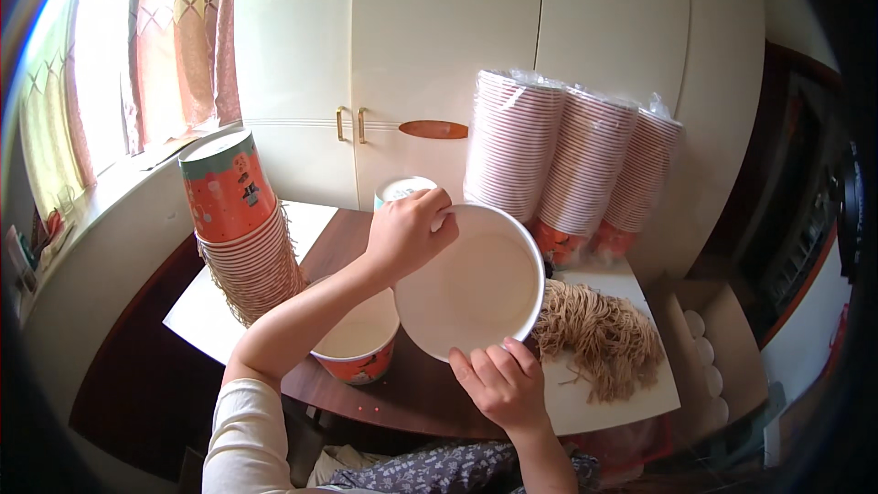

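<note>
Both my hands hold a large paper bucket (471, 288) tilted so that its plain white inside faces me. My left hand (412, 230) is closed at the upper left of its rim, fingers curled. At the lower rim, the fingers of my right hand (498, 380) grip the edge. Below my left forearm, an orange-red printed paper bucket (357, 368) stands upright on the table, partly hidden by the arm. Just behind my left hand shows the pale round end of another bucket (402, 189). Right of the held bucket lies a heap of tan paper-like strands (599, 338).
At the left stands a tall stack of upside-down buckets (242, 229) with tan strands hanging from it. Plastic-wrapped bucket stacks (558, 155) rise at the back right. A cardboard box (732, 329) with white round things sits beyond the right edge of the table (430, 402).
</note>
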Demonstrator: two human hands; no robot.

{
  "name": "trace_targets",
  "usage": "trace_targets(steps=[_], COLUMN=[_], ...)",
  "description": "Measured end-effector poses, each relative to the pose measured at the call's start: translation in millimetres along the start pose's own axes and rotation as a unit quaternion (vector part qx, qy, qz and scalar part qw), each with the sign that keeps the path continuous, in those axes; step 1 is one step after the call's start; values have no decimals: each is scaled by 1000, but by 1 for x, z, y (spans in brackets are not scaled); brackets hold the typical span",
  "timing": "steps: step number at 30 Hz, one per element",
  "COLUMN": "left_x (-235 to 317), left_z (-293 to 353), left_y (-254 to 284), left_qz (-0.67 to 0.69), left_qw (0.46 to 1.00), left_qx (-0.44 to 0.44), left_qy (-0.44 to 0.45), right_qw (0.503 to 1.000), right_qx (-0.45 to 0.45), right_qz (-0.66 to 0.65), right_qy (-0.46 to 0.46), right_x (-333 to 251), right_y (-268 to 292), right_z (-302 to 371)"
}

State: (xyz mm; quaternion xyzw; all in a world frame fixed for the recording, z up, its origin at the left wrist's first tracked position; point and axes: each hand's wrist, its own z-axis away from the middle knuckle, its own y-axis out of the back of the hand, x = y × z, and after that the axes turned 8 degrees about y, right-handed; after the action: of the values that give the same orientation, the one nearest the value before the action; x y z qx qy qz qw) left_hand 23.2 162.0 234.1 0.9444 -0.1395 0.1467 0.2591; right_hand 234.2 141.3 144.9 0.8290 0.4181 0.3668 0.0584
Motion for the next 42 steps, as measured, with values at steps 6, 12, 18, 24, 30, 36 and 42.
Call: trace_targets(steps=[6, 12, 18, 24, 30, 36, 42], left_x=[10, -8, -23, -30, -34, -37, -50], left_z=[-1, -2, -6, -8, -6, -11, -6], left_y=[7, -2, -5, -8, -10, -2, -3], left_qz=[-60, -52, 73, 122, 39, 74, 72], left_qw=[998, 997, 973, 961, 956, 907, 932], left_qx=[-19, -55, -183, -224, -267, -335, -327], left_qy=[25, -6, 119, 103, 115, 246, 143], right_qw=[1000, 999, 997, 996, 996, 995, 996], right_qx=[-13, -3, -12, -19, -18, -24, -30], right_qz=[-3, -32, -73, -82, -84, -90, -75], right_qy=[9, -8, -16, -27, -30, -36, -44], right_x=[-2, 0, 3, 4, 3, 4, 10], right_y=[3, 0, -4, -5, -10, -14, -19], right_z=[0, 1, 1, 0, 3, 5, 8])
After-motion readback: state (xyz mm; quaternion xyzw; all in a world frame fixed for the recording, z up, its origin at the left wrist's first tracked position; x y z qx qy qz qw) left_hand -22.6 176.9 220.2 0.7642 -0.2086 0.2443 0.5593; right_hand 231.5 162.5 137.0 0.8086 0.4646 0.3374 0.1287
